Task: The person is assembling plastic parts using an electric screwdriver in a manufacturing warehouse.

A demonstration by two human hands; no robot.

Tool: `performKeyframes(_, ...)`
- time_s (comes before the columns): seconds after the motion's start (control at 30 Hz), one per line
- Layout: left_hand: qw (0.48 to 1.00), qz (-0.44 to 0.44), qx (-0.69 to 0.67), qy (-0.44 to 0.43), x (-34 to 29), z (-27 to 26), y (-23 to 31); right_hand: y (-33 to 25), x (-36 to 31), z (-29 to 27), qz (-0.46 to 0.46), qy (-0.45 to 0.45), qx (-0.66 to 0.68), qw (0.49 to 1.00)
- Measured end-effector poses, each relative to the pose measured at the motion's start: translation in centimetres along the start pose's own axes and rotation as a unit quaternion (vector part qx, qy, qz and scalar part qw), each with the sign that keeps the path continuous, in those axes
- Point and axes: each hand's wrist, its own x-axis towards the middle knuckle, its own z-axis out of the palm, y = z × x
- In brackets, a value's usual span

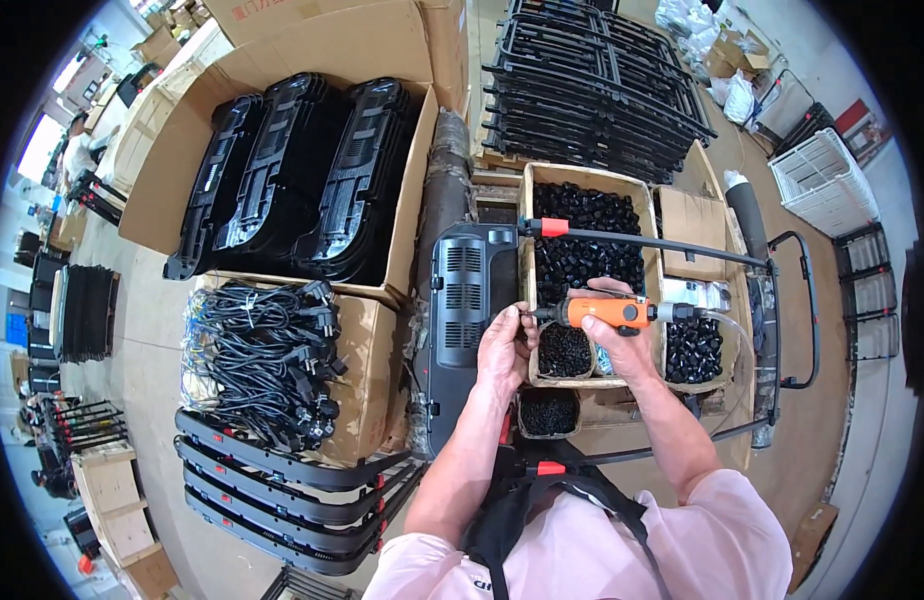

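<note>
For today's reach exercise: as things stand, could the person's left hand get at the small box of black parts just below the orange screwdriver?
Probably yes. The left hand rests on the black panel right beside the small box, with nothing between them; the right hand holds the orange screwdriver above it.

Cable bundle (267, 360) left of panel (462, 320), parts boxes (587, 245) right

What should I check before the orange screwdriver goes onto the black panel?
1. Right hand grips the orange power screwdriver: ok.
2. Left hand steadies the black vented panel at its right edge: ok.
3. Driver tip meets a screw hole: cannot tell, left fingers hide it.
4. Screw loaded on the tip: cannot tell.
5. Boxes of small black parts lie close by: ok.
6. Clear hose trails free behind the tool: ok.
</note>
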Motion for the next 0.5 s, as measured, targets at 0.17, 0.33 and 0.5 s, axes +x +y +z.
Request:
performKeyframes(0.17,0.995,0.02,-0.095,0.006,-0.8,0.6,0.9,0.3,0.9,2.9,-0.009,0.012,0.014,1.0)
performKeyframes(0.33,0.989,0.036,-0.134,0.053,-1.9,1.5,1.3,0.5,2.9,6.5,-0.038,0.006,-0.016,0.999)
performKeyframes(0.5,0.997,0.002,0.043,0.06,-4.6,0.5,1.0,1.7,6.7,10.6,-0.067,-0.037,-0.034,0.996)
